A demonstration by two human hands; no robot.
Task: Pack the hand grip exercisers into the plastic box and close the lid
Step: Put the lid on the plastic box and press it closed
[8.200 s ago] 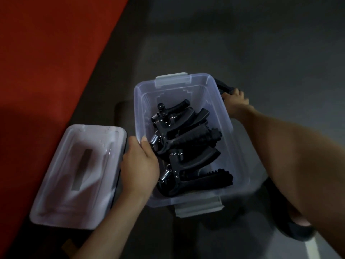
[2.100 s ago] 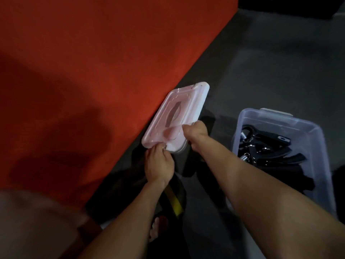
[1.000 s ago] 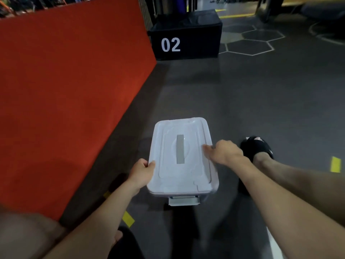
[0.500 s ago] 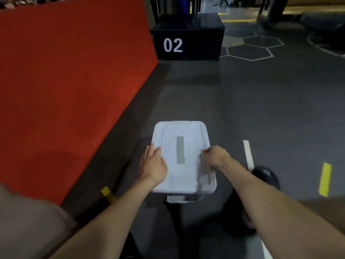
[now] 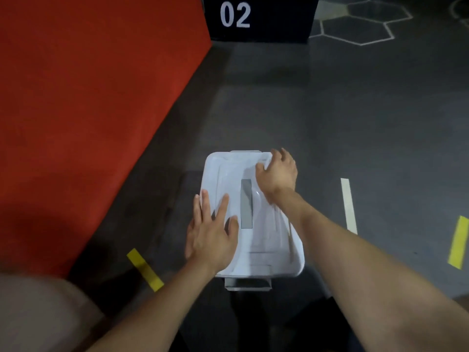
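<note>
Translucent plastic box [image 5: 247, 284] seen on grey floor [image 5: 355, 118], covered by white lid [image 5: 253, 240]. Left hand [image 5: 212, 233] laid flat on lid's near-left part, fingers straight and spread, nothing gripped. Right hand [image 5: 278, 170] placed at far-right corner, fingers curled over lid edge. Near latch [image 5: 248, 285] judged not yet snapped. Exercisers hidden; box judged fairly heavy, lid thin, flexible, smooth; best pressed at rim and corners. Red mat [image 5: 88, 97] noted left, black "02" block [image 5: 258, 19] far, yellow tape [image 5: 145, 270] near-left. Nothing found obstructing.
</note>
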